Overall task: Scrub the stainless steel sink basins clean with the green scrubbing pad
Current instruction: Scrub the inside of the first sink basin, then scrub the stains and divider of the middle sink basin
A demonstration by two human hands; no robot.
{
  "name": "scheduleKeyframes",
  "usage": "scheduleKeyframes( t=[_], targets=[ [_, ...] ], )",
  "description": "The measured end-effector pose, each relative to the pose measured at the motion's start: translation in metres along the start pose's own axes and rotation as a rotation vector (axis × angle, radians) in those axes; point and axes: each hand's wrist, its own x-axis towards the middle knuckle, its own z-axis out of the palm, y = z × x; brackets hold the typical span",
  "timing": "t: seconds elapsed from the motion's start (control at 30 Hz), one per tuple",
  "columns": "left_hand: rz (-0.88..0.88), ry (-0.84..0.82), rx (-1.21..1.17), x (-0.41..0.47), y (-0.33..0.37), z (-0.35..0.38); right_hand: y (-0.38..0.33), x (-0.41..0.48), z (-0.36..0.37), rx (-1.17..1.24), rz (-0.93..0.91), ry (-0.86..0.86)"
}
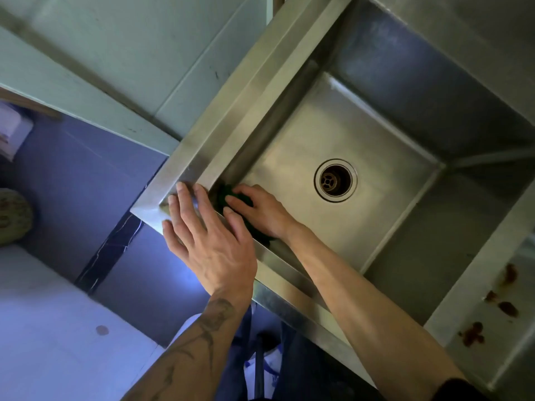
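Note:
A deep stainless steel sink basin fills the right of the view, with a round drain in its floor. My right hand is down in the basin's near left corner, pressing the dark green scrubbing pad against the wall there; most of the pad is hidden under my fingers. My left hand lies flat with fingers spread on the sink's rim at that same corner, holding nothing.
Brown rusty stains mark the steel divider at the right. A pale wall runs behind the sink. Purple-lit floor and a white surface lie to the left. A bottle-like object sits below the sink's edge.

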Motion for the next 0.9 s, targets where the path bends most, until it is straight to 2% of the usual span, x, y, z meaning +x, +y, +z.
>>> scheduleKeyframes(
  t=[0.13,0.23,0.4,0.47,0.57,0.67,0.73,0.8,0.9],
  targets=[
    [0.009,0.01,-0.008,-0.001,-0.001,0.003,-0.01,-0.034,-0.012,0.108,-0.145,0.05],
    [0.023,-0.008,-0.025,0.0,-0.001,0.001,-0.005,-0.055,-0.025,0.211,-0.05,0.109],
    [0.017,-0.153,-0.16,-0.001,-0.002,-0.017,0.01,-0.089,-0.033,0.357,0.066,0.389],
    [0.151,-0.209,-0.265,-0.008,-0.002,-0.029,0.013,-0.101,-0.031,0.404,0.083,0.458],
    [0.399,-0.425,-0.502,-0.038,0.019,-0.044,0.018,-0.119,-0.028,0.447,0.093,0.553],
    [0.355,-0.627,-0.643,-0.062,0.058,-0.047,0.024,-0.138,-0.034,0.546,0.072,0.642],
    [0.298,-0.672,-0.623,-0.069,0.078,-0.04,0.03,-0.154,-0.042,0.621,0.094,0.688],
    [0.327,-0.738,-0.562,-0.076,0.093,-0.029,0.037,-0.172,-0.052,0.691,0.11,0.721],
    [0.336,-0.905,-0.529,-0.086,0.112,-0.013,0.051,-0.198,-0.065,0.743,0.161,0.789]
  ],
)
